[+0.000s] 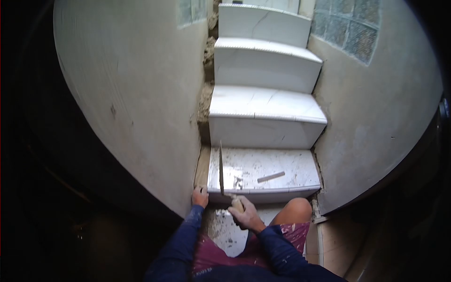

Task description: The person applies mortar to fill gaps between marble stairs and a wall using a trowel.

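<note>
My right hand (246, 216) is wrapped around the pale handle of a trowel (221, 171). Its blade points away from me and is seen nearly edge-on above the lowest full white step (286, 162). My left hand (200, 197) is at the left front corner of that step, by the near end of a brown strip (203, 165) in the gap along the wall. The left fingers are curled, and whatever is under them is hidden. A thin grey flat piece (271, 177) lies on the step, among specks and wet smears of mortar.
White tiled steps (268, 103) rise ahead between plastered walls (141, 94). Rough mortar (206, 101) shows in the left gap. Glass blocks (350, 28) are set in the right wall. A dirty white surface (229, 235) lies between my legs, with floor tiles (343, 244) at the lower right.
</note>
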A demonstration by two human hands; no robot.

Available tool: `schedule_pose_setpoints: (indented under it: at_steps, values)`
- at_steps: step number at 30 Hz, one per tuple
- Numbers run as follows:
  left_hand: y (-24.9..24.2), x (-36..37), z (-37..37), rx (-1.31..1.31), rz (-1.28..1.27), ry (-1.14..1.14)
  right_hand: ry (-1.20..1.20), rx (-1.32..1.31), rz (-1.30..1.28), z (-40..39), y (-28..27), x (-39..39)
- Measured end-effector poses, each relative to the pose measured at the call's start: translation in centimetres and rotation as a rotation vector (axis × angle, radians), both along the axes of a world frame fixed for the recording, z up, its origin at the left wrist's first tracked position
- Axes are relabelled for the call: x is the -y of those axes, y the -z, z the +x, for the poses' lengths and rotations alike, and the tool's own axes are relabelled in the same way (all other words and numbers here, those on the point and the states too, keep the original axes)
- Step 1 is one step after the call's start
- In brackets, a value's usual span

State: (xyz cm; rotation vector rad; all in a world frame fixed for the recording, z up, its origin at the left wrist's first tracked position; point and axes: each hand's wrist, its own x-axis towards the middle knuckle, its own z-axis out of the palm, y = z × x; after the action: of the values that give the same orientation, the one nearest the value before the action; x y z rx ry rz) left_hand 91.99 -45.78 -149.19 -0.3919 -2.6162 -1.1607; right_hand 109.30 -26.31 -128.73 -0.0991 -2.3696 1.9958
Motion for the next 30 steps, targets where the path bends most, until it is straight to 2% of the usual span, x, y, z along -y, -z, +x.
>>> schedule_pose_setpoints:
  at_steps: [1,4,6,9,11,13,17,20,23,24,28,30]
  values:
    - [0.1,-0.2,0.1,0.159,0.184,-0.039,0.015,0.072,-0.024,0.0,0.4,-0.2]
    - [-3.6,-0.3,1.4,0.262,0.354,-0.008,0.076,-0.032,-0.066,-0.4,1.5,0.5]
    - [-3.5,-0.4,1.4,0.230,0.382,-0.013,0.118,-0.045,-0.030,-1.7,0.2,1.4]
    - [-4.5,-0.6,1.8,0.281,0.384,-0.041,0.087,0.016,0.091,-4.3,3.7,1.7]
    - [-3.1,-0.8,1.9,0.042,0.333,-0.060,0.073,0.116,0.093,-5.7,4.8,2.7]
    - [-3.9,-0.3,2.2,0.221,0.347,-0.024,0.090,-0.106,0.199,-7.6,7.4,3.9]
    - [-3.8,-0.3,2.9,0.430,0.533,-0.075,0.138,-0.061,0.284,-10.8,10.0,6.3]
    - [-2.0,0.4,3.9,0.500,0.586,-0.059,0.142,-0.113,0.352,-11.2,8.0,7.9]
    - [-4.8,1.2,6.2,0.693,0.743,-0.046,0.096,0.021,0.370,-12.4,10.5,7.1]
    - [-5.0,1.3,6.5,0.713,0.769,-0.047,0.135,-0.072,0.379,-12.4,9.8,7.3]
    - [-5.8,0.7,6.6,0.751,0.880,-0.045,0.173,-0.129,0.353,-11.9,7.2,7.5]
    - [-6.0,-0.2,5.7,0.710,0.936,-0.015,0.131,-0.070,0.381,-13.0,9.3,6.6]
